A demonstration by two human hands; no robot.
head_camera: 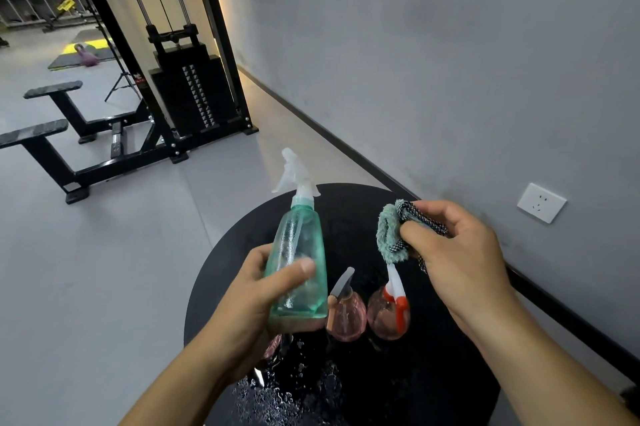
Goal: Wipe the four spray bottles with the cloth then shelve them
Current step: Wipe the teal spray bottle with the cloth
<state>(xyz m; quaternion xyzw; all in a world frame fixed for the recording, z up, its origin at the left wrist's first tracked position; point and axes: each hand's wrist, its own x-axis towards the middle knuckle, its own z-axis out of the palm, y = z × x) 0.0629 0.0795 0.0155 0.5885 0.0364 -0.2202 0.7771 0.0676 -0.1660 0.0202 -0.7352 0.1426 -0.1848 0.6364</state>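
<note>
My left hand (256,290) grips a tall green see-through spray bottle (299,252) with a white trigger head, held upright above the round black table (433,373). My right hand (460,252) holds a bunched teal cloth (393,231) with a black-and-white checked edge, a little to the right of the green bottle and apart from it. Two pink round spray bottles stand on the table: one with a clear trigger (346,315) and one with a red and white trigger (389,316). A further pink bottle (273,346) shows only partly behind my left wrist.
Water drops (287,394) lie on the near part of the table. A grey wall with a white socket (541,202) runs along the right. A black cable weight machine (187,93) and benches (52,135) stand on the grey floor to the left.
</note>
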